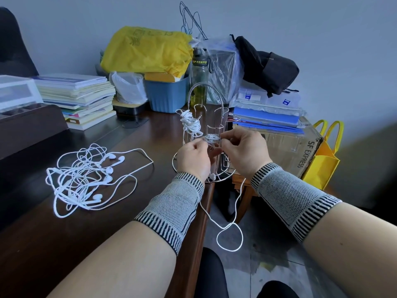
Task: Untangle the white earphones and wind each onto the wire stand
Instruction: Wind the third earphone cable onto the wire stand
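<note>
White rubbery earphone cord (pixel 211 138), coiled round a thin chrome prong of the wire stand (pixel 204 134) at the dark wooden desk's (pixel 64 244) edge, pinched by left hand (pixel 194 159) and right hand (pixel 245 150). Left of that, a tangled white earphone heap (pixel 86 179).

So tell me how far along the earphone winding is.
Done: one wound bundle hangs on the wire stand. In hand: the left hand and right hand are winding a second cord, its tail dangling off the desk. Left: the tangled pile.
</note>
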`<state>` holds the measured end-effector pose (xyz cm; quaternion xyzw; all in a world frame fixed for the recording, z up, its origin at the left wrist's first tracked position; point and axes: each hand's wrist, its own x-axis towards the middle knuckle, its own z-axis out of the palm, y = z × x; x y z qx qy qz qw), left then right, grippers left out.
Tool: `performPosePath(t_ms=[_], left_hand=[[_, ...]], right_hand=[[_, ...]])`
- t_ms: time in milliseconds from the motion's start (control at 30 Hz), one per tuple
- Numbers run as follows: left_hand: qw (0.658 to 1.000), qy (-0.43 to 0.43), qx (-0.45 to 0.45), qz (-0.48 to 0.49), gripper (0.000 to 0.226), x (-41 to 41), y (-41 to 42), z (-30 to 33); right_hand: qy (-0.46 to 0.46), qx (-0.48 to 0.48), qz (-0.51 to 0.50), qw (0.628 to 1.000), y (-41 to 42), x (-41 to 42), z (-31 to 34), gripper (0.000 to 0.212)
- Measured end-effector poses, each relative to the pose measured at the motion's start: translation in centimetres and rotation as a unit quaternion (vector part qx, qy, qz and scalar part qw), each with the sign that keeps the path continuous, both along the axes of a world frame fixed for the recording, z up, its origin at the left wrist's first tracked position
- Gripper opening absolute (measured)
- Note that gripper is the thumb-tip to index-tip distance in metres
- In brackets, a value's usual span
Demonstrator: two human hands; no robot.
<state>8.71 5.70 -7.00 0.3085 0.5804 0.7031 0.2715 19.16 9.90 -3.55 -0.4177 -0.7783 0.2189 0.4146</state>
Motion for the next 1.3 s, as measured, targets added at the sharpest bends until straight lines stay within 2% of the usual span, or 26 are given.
performPosePath(t_ms=[267, 400, 533, 633, 700, 800, 967, 1100, 1300], left_hand=[[0.999, -0.027, 0.026, -0.016, 0.029, -0.2, 0.4, -0.4], [0.999, -0.014, 0.014, -0.033, 0.017, -0.4, 0.4, -0.3], [0.999, -0.043, 0.012, -0.026, 0.020, -0.2, 0.1, 0.0], [0.999, -0.027, 0.008, -0.034, 0.024, -0.4, 0.2, -0.1], [0.999, -0.026, 0.007, -0.042, 0.016, -0.3, 0.0, 0.0], [0.999, -0.026, 0.009, -0.046, 0.022, 0.0, -0.2, 0.0], [0.999, -0.002, 0.009, -0.038, 0.032, 0.0, 0.1, -0.2], [0.999, 0.026, 0.017, -0.029, 0.043, 0.0, 0.0, -0.2], [0.999, 0.028, 0.024, -0.024, 0.018, 0.0, 0.2, 0.0]], right_hand=[[-0.079, 0.086, -0.003, 0.993, -0.2, 0.6, 0.1, 0.017], [-0.074, 0.077, -0.003, 0.994, 0.1, 0.9, -0.3, 0.016], [-0.064, 0.072, -0.011, 0.995, 0.0, 1.2, -0.5, 0.012], [-0.051, 0.076, -0.001, 0.996, 0.0, 1.2, -0.4, 0.013], [-0.023, 0.072, -0.002, 0.997, 0.0, 1.3, -0.3, 0.013], [0.001, 0.102, 0.006, 0.995, -0.2, 1.3, 0.0, 0.025], [-0.029, 0.170, 0.046, 0.984, -0.9, 0.6, 1.2, 0.045], [-0.053, 0.196, 0.027, 0.979, -0.6, 0.5, 0.8, 0.043], [-0.077, 0.223, 0.018, 0.972, -0.3, 0.3, 0.6, 0.040]])
